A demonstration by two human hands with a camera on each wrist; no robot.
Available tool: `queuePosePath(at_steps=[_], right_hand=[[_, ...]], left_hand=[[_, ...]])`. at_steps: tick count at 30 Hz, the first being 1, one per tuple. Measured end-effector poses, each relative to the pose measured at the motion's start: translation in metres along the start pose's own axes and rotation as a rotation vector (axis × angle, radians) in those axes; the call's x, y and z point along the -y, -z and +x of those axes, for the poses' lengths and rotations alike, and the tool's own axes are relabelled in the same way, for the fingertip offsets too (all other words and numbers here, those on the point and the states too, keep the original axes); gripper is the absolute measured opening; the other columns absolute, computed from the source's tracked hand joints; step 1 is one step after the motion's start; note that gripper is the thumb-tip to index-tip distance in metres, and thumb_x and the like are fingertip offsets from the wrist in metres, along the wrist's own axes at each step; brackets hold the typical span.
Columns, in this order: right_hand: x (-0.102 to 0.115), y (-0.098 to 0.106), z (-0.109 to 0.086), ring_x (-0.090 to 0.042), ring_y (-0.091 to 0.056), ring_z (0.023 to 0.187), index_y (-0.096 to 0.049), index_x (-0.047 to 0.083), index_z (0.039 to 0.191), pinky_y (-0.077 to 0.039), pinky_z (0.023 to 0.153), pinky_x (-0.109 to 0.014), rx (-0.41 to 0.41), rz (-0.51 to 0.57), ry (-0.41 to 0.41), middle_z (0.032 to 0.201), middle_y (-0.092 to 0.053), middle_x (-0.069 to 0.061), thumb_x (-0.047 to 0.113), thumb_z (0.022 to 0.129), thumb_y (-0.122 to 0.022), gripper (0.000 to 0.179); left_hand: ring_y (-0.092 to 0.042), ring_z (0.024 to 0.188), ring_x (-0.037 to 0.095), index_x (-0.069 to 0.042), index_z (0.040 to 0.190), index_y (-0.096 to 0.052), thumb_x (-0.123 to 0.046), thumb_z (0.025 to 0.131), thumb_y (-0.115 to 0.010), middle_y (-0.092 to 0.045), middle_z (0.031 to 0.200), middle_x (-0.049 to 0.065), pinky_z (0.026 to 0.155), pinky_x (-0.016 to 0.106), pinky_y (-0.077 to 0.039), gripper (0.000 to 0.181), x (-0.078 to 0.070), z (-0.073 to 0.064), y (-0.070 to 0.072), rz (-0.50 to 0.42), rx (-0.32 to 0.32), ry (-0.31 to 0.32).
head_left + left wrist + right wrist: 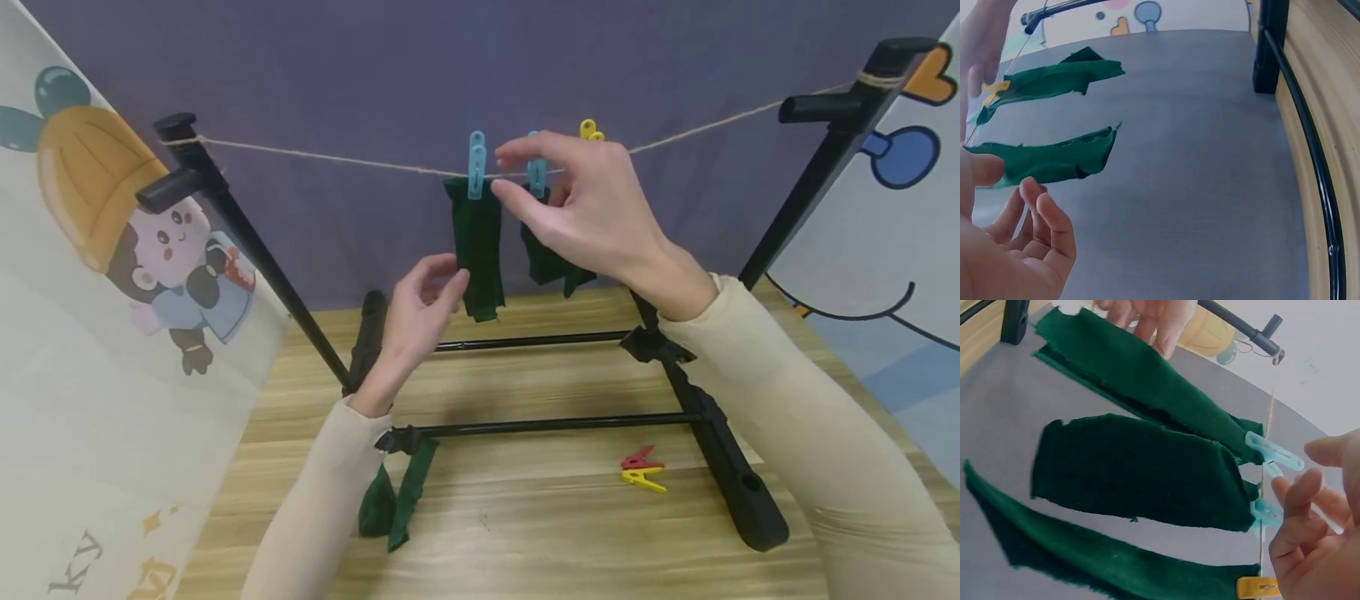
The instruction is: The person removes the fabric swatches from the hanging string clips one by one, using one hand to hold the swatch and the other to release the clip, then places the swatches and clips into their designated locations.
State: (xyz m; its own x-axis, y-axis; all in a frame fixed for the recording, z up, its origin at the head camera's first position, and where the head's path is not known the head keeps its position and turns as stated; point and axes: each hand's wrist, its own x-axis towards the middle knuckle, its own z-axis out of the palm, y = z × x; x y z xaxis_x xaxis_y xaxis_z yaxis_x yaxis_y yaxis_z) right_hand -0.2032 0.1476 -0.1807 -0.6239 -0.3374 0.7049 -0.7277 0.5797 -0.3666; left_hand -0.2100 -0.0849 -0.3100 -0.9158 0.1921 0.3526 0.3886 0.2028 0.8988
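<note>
A folded dark green cloth strip (477, 250) hangs from the string, clipped by a light blue clothespin (476, 167). My left hand (416, 317) is at the strip's left edge, fingers loosely bent; whether they touch it I cannot tell. Just right of the clothespin, my right hand (600, 208) is raised, thumb and fingers parted with nothing between them. Behind that hand hangs a second green cloth (1135, 472) under another blue clothespin (1266, 514). A third green cloth (1104, 550) is held by a yellow clothespin (1258, 587); the head view mostly hides it.
The string (322, 156) runs between two black posts (255, 242) of a floor-standing frame. Lower crossbars (547, 425) join its feet. On the wooden surface lie red (640, 458) and yellow clothespins (643, 478), plus more green cloth (412, 492) near the left foot.
</note>
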Motion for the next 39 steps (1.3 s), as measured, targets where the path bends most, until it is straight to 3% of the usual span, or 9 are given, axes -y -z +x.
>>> queuePosePath(at_steps=[8,10,13,17,22,28,31,37,39], right_hand=[[0.01,-0.001,0.014,-0.012,-0.039,0.043,-0.073,0.016,0.136,-0.03,0.048,-0.025,0.061,-0.061,-0.087,0.076,-0.064,-0.004,0.034,0.105,-0.067,0.036],[0.012,-0.002,0.018,-0.013,-0.038,0.044,-0.072,0.015,0.136,-0.03,0.05,-0.025,0.065,-0.057,-0.093,0.083,-0.068,-0.006,0.033,0.105,-0.066,0.036],[0.014,-0.002,0.023,-0.014,-0.041,0.048,-0.069,0.015,0.14,-0.032,0.054,-0.026,0.086,-0.066,-0.113,0.114,-0.078,-0.004,0.034,0.106,-0.064,0.039],[0.017,-0.001,0.03,-0.015,-0.042,0.053,-0.062,0.016,0.148,-0.033,0.056,-0.027,0.153,-0.071,-0.191,0.145,-0.069,0.0,0.039,0.108,-0.06,0.047],[0.019,0.002,0.035,-0.019,-0.049,0.053,-0.059,0.019,0.15,-0.038,0.055,-0.028,0.228,-0.069,-0.251,0.146,-0.068,0.001,0.042,0.108,-0.057,0.048],[0.018,0.005,0.035,-0.021,-0.073,0.088,-0.062,0.018,0.148,-0.052,0.086,-0.037,0.233,-0.019,-0.243,0.144,-0.07,-0.003,0.041,0.107,-0.06,0.047],[0.018,0.004,0.036,-0.023,-0.072,0.084,-0.063,0.017,0.147,-0.053,0.08,-0.037,0.224,-0.011,-0.211,0.142,-0.071,-0.003,0.041,0.107,-0.061,0.047],[0.017,0.005,0.037,-0.024,-0.071,0.111,-0.068,0.013,0.142,-0.055,0.091,-0.042,0.203,-0.029,-0.166,0.138,-0.073,-0.006,0.037,0.106,-0.064,0.044],[0.017,0.005,0.036,-0.025,-0.071,0.111,-0.069,0.013,0.141,-0.056,0.092,-0.043,0.205,-0.033,-0.167,0.137,-0.074,-0.006,0.037,0.105,-0.065,0.044]], left_hand=[[-0.069,0.088,0.02,-0.004,0.135,-0.067,-0.022,0.108,-0.064,-0.07,0.126,0.014,0.075,0.027,-0.051,0.033,-0.008,0.008,-0.009,-0.024,-0.043,-0.061],[-0.068,0.085,0.017,-0.004,0.133,-0.067,-0.023,0.108,-0.064,-0.07,0.124,0.014,0.072,0.027,-0.05,0.032,-0.01,0.009,-0.011,-0.03,-0.057,-0.063],[-0.067,0.082,0.015,-0.004,0.133,-0.068,-0.024,0.108,-0.062,-0.07,0.123,0.014,0.069,0.027,-0.049,0.032,-0.012,0.011,-0.012,-0.042,-0.067,-0.07],[-0.068,0.084,0.015,-0.002,0.132,-0.069,-0.023,0.109,-0.061,-0.071,0.122,0.016,0.071,0.027,-0.05,0.032,-0.015,0.014,-0.014,-0.056,-0.073,-0.087],[-0.071,0.089,0.017,-0.002,0.129,-0.069,-0.023,0.108,-0.062,-0.072,0.117,0.016,0.077,0.028,-0.053,0.031,-0.02,0.017,-0.013,-0.063,-0.063,-0.083],[-0.072,0.088,0.015,-0.001,0.127,-0.07,-0.021,0.108,-0.063,-0.073,0.115,0.016,0.08,0.028,-0.055,0.029,-0.023,0.018,-0.011,-0.076,-0.031,-0.089],[-0.068,0.081,0.012,-0.001,0.125,-0.071,-0.019,0.107,-0.064,-0.073,0.108,0.013,0.075,0.027,-0.054,0.026,-0.024,0.017,-0.009,-0.075,-0.026,-0.099],[-0.068,0.079,0.01,-0.002,0.122,-0.072,-0.02,0.107,-0.065,-0.072,0.103,0.007,0.076,0.035,-0.06,0.025,-0.026,0.018,-0.007,-0.065,-0.021,-0.091],[-0.069,0.082,0.01,-0.002,0.122,-0.072,-0.021,0.107,-0.065,-0.072,0.104,0.007,0.078,0.037,-0.062,0.025,-0.025,0.018,-0.007,-0.062,-0.012,-0.075]])
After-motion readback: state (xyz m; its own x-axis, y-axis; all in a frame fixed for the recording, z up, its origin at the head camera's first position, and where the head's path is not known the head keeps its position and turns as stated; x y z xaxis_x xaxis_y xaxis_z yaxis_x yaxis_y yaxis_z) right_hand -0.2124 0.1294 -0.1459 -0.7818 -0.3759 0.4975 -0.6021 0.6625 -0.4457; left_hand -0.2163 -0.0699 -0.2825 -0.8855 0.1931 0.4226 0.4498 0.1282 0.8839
